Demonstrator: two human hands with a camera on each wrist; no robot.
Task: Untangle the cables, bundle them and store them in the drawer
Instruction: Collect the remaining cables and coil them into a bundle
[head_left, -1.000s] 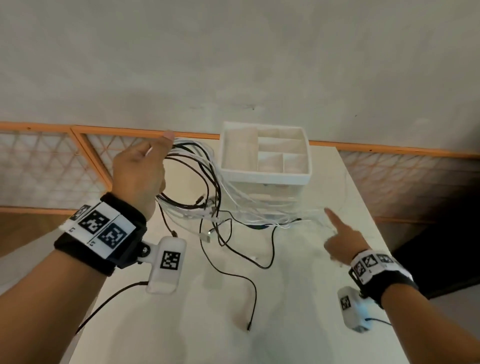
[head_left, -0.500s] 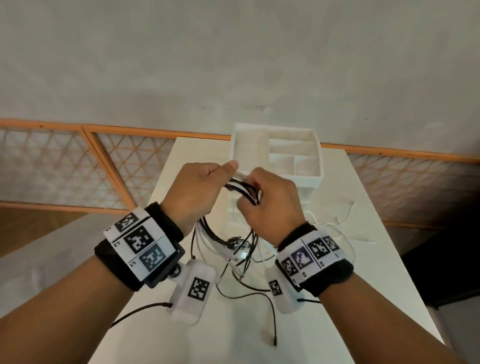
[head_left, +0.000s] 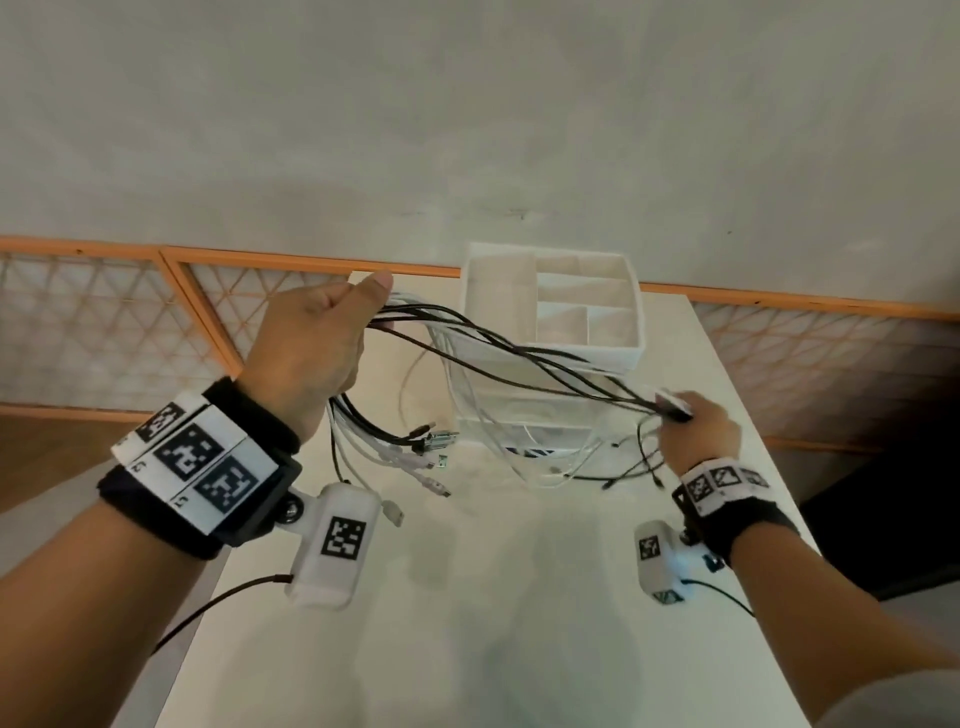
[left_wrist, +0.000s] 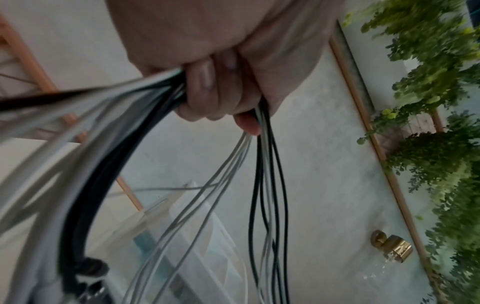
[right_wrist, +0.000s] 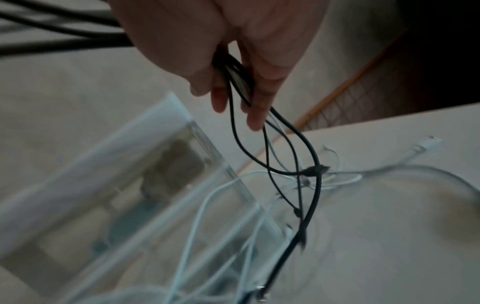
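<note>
A bunch of black and white cables (head_left: 519, 353) stretches across the front of a white drawer organiser (head_left: 550, 364) on the table. My left hand (head_left: 322, 338) grips one end of the bunch in a fist, raised at the left; in the left wrist view the cables (left_wrist: 145, 115) run through the curled fingers (left_wrist: 207, 86). Plug ends (head_left: 415, 452) hang below that hand. At the right, lower, my right hand (head_left: 696, 431) holds the black strands (right_wrist: 239, 78), whose ends (right_wrist: 311, 170) dangle onto the table.
The organiser has an open top tray with compartments (head_left: 582, 306) and clear drawers (head_left: 524, 431) below. The white table (head_left: 493, 623) ends near an orange-framed lattice rail (head_left: 218, 312) behind and at both sides. A wall stands beyond.
My hands were together over the bunch half a second ago; they have since moved apart, left hand up and left, right hand down and right, stretching the cables between them.
</note>
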